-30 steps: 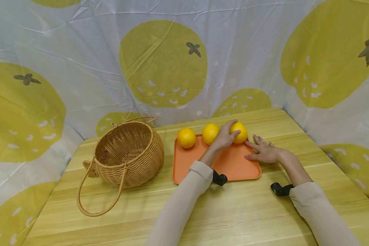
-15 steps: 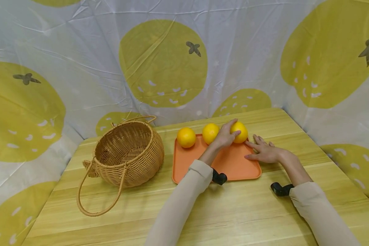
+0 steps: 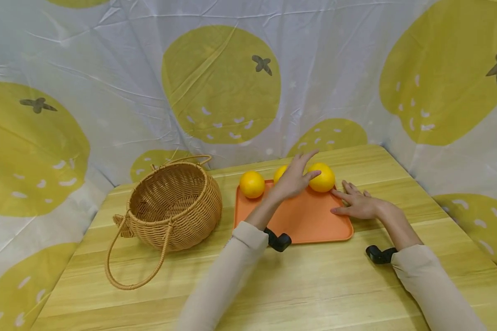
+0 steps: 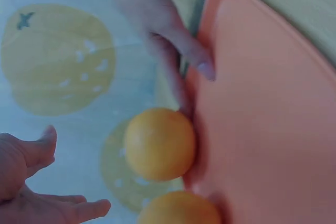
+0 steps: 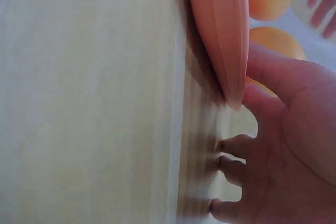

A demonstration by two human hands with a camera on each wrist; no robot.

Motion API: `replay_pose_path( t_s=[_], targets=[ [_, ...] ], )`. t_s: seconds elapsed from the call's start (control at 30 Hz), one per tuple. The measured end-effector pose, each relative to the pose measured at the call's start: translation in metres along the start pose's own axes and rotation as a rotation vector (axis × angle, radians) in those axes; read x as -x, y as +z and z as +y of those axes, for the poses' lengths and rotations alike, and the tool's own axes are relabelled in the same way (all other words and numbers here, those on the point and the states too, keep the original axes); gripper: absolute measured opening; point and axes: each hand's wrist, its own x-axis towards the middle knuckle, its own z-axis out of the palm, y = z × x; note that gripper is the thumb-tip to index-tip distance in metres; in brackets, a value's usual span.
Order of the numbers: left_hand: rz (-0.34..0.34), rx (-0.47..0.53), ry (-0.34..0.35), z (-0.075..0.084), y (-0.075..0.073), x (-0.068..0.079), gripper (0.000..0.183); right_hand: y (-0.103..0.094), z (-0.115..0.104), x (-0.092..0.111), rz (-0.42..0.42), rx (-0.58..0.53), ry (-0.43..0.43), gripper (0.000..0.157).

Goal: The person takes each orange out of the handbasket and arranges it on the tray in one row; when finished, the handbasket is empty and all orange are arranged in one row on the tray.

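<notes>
Three oranges stand in a row along the far side of an orange-coloured tray [image 3: 314, 225]: a left one [image 3: 251, 185], a middle one [image 3: 280, 174] partly hidden, and a right one [image 3: 323, 178]. My left hand [image 3: 293, 180] is above the tray, in front of the middle orange. Its fingers are spread; in the left wrist view a gap shows between this hand [image 4: 31, 182] and the nearest orange [image 4: 160, 144]. At the tray's right side rests my right hand [image 3: 358, 205], thumb and forefinger on the rim. Its other fingertips [image 5: 231, 170] touch the table.
A wicker basket [image 3: 196, 218] with nothing inside stands left of the tray, one handle [image 3: 134, 288] hanging toward the table's front. The wooden table [image 3: 314, 285] is backed by a curtain [image 3: 327, 55] with a yellow fruit print. A black camera mount sits on each wrist.
My left hand has let go of the right orange, its fingers opening as it lifts and draws leftward. The right hand stays at the tray's side.
</notes>
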Motion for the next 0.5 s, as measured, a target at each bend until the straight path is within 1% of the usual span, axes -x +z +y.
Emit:
replay_pose_path(
  t_s=[0.13, 0.2, 0.27, 0.33, 0.5],
  targets=[
    [0.002, 0.042, 0.073, -0.005, -0.029, 0.024, 0.062, -0.001, 0.002, 0.001, -0.007, -0.02, -0.006, 0.089],
    [0.013, 0.047, 0.081, -0.011, -0.041, 0.036, 0.062, -0.003, 0.003, 0.004, -0.01, -0.033, -0.015, 0.09],
    [0.025, 0.033, 0.066, -0.019, -0.05, 0.048, 0.061, -0.005, 0.005, 0.007, -0.015, -0.047, -0.01, 0.092],
    [0.039, 0.012, 0.037, -0.027, -0.058, 0.059, 0.061, -0.007, 0.008, 0.011, -0.028, -0.064, -0.016, 0.094],
    [0.083, -0.041, -0.051, -0.043, -0.067, 0.079, 0.063, -0.018, 0.008, 0.024, -0.078, -0.093, -0.012, 0.095]
  ],
)
